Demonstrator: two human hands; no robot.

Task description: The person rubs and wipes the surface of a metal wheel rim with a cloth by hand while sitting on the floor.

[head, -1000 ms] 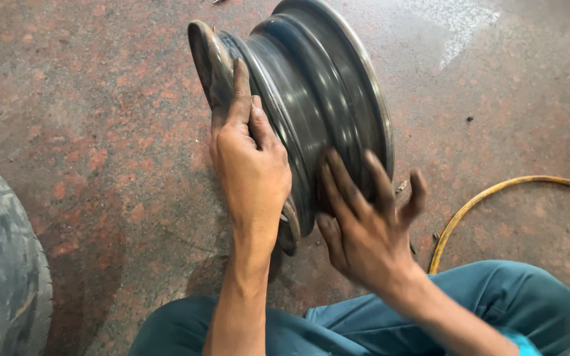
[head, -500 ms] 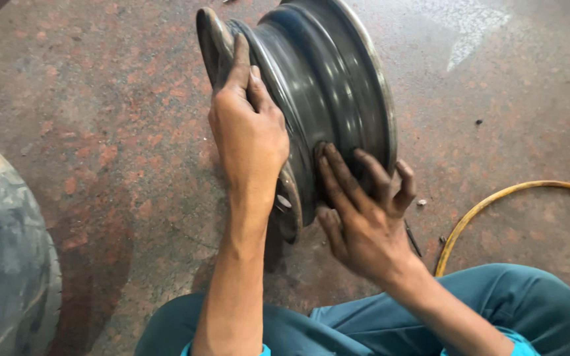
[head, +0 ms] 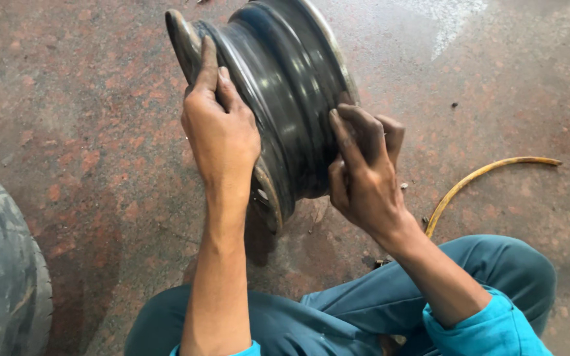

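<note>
- Since the earlier frame, the right hand (head: 364, 175) has been drawn up off the lower barrel and is now curled against the rim (head: 278, 105) at its right side; the left hand (head: 222, 135) is unchanged on the near flange.
- Left hand: closed over the near flange edge, fingers laid along it, thumb towards the barrel.
- Right hand: half closed, fingertips hooked on the barrel and far flange; nothing else is held.
- Rim position: it is stood on edge on the floor (head: 87, 118), just ahead of the knees, with its top cut by the upper frame edge.
- Orientation: the flanges are upright; the axle line runs roughly level, from lower left to upper right, with the near flange towards the left.
- Open room: bare floor lies to the left and beyond on the right.
- Edges: a tyre (head: 1, 277) occupies the lower-left corner, well apart from the rim; a yellow hose (head: 476, 178) curves on the floor to the right, near the right knee.
</note>
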